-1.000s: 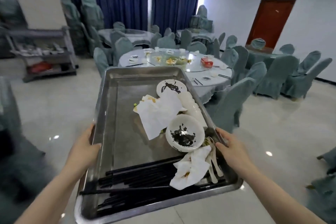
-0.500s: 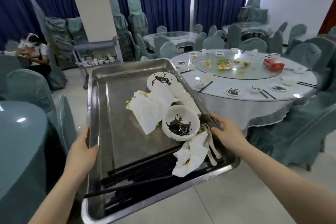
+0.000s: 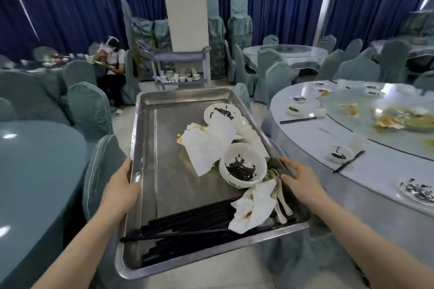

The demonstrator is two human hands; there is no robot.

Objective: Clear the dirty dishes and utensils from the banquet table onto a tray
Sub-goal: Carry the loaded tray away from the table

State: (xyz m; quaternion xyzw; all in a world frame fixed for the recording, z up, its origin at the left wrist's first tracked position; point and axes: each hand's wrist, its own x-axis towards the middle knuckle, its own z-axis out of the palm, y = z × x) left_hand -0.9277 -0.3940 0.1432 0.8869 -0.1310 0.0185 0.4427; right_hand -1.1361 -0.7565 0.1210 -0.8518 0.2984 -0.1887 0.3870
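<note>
I carry a steel tray [image 3: 150,138] in front of me. My left hand [image 3: 121,186] grips its left rim and my right hand [image 3: 300,179] grips its right rim. On the tray lie a stained white bowl [image 3: 243,165], a smeared plate [image 3: 222,112], stacked white dishes [image 3: 250,134], crumpled napkins [image 3: 209,145], white spoons [image 3: 279,199] and several black chopsticks [image 3: 187,225] along the near edge. The banquet table [image 3: 375,176] is at my right, with dirty small dishes [image 3: 339,153] and chopsticks [image 3: 297,120] on it.
A glass turntable [image 3: 387,129] with food scraps sits on the banquet table. A covered chair [image 3: 101,171] and another round table [image 3: 35,171] are at my left. A service cart [image 3: 179,68] with cups stands by the pillar. A person [image 3: 110,63] sits at the back left.
The view has swung left: the banquet table has shifted to the right and come closer, and the cart and pillar now sit ahead. Both hands keep their hold on the tray.
</note>
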